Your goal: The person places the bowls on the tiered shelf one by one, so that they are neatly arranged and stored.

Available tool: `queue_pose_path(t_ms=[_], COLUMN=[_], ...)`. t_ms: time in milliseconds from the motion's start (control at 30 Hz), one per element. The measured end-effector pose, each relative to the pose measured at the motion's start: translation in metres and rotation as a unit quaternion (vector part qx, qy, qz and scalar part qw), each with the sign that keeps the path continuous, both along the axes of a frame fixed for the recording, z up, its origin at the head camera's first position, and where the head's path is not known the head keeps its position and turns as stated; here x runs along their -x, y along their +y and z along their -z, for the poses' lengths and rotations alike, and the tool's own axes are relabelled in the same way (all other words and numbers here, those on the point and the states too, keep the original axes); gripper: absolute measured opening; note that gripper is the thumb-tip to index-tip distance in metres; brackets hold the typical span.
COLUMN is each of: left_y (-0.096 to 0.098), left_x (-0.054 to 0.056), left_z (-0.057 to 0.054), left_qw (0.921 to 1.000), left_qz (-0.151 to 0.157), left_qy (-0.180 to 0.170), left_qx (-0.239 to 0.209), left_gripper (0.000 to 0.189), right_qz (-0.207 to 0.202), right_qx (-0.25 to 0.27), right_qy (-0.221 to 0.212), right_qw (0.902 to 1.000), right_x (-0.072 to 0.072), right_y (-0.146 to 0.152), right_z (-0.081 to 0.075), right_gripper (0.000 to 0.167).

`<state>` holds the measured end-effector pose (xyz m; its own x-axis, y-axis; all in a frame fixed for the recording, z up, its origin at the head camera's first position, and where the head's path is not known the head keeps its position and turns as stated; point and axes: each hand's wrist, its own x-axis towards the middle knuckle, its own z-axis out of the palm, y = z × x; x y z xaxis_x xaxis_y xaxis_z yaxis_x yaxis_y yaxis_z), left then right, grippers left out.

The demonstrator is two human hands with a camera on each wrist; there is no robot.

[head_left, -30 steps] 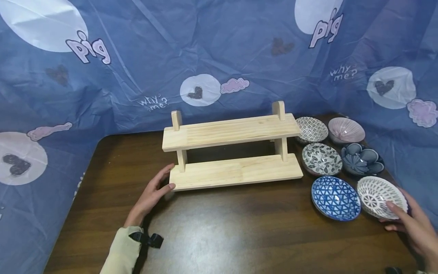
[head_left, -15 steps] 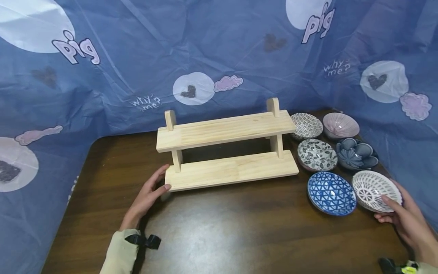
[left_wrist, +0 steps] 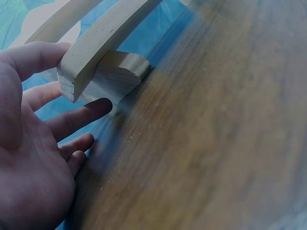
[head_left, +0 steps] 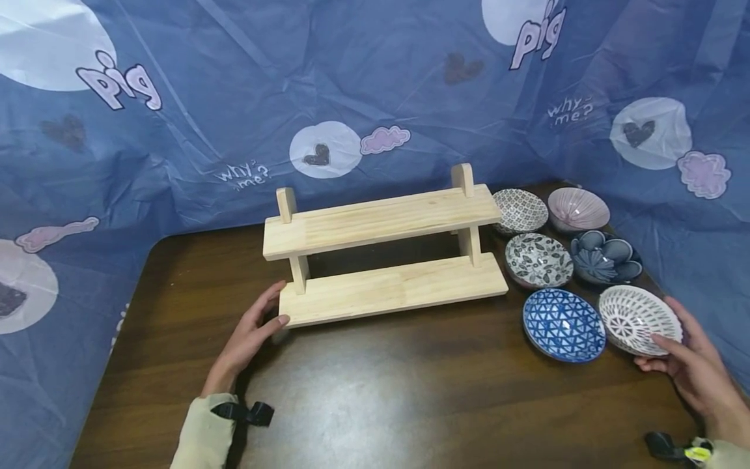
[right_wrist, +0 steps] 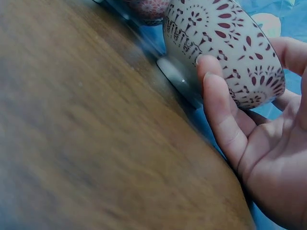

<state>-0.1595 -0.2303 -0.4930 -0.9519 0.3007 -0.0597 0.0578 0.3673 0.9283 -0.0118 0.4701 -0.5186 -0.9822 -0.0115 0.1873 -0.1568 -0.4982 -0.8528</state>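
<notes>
A two-tier wooden display shelf [head_left: 392,286] stands on the brown table. My left hand [head_left: 250,332] is at the left end of its lower board, thumb on the front corner and fingers at the rear corner; the left wrist view shows the board's end [left_wrist: 72,79] between thumb and index finger, the others spread loosely. On the far right, my right hand [head_left: 697,365] grips a white patterned bowl [head_left: 635,316], thumb over the rim and fingers against its outer side. Its foot [right_wrist: 177,79] is close to the tabletop; I cannot tell whether it touches.
Left of the held bowl sits a blue triangle-patterned bowl [head_left: 564,326]. Behind are a leaf-patterned bowl [head_left: 539,260], a dark petal-shaped bowl [head_left: 606,257], a grey lattice bowl [head_left: 520,210] and a pink ribbed bowl [head_left: 579,208]. Blue printed cloth [head_left: 375,71] hangs behind the table [head_left: 375,391].
The head view has shifted, so the whole scene sits a little further left. Both hands keep their places on the shelf and the white bowl, with no clear movement between things.
</notes>
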Motion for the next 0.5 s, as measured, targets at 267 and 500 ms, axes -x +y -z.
queue_pose_path(t_ms=[267,500], left_y=[-0.001,-0.003], left_x=[-0.0001,0.001], left_z=[0.0002,0.0015], left_qw=[1.0,0.9998], left_qz=[0.001,0.009], left_qy=[0.006,0.017], left_qx=[0.0,0.003], left_gripper=[0.063,0.063], right_qz=[-0.085,-0.088], right_qx=[0.104,0.138], right_qy=[0.033,0.039], right_qw=[0.9904,0.9856], right_x=[-0.0012,-0.0024], right_y=[0.0041,0.0033], right_z=[0.0014,0.0018], right_gripper=[0.078,0.078])
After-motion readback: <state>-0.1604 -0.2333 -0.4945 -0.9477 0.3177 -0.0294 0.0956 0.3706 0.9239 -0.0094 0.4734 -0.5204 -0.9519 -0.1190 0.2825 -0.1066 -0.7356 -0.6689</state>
